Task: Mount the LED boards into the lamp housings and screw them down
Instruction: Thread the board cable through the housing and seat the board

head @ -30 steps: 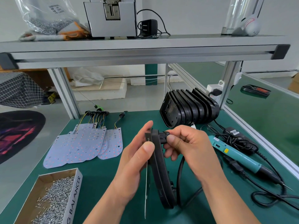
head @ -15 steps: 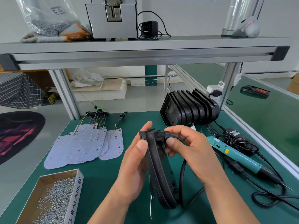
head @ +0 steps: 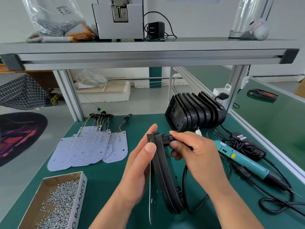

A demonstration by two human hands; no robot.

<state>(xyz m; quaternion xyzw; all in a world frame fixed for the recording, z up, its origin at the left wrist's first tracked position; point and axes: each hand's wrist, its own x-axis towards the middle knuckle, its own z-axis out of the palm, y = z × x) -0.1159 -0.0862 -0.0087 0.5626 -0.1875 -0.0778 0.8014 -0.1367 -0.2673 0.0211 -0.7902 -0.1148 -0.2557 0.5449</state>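
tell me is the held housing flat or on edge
On edge: the lamp housing stands upright, left hand gripping one side, right hand pinching the connector at its top.

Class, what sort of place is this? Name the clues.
Probably a lamp assembly workbench: pale flat LED boards with wires, stacked black plastic lamp housings, a cardboard box of silver screws.

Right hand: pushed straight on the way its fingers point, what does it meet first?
The lamp housing: the right hand pinches a black plug aimed left at its top edge, seemingly touching it. Just beyond is the left hand gripping the housing. Depth is hard to judge.
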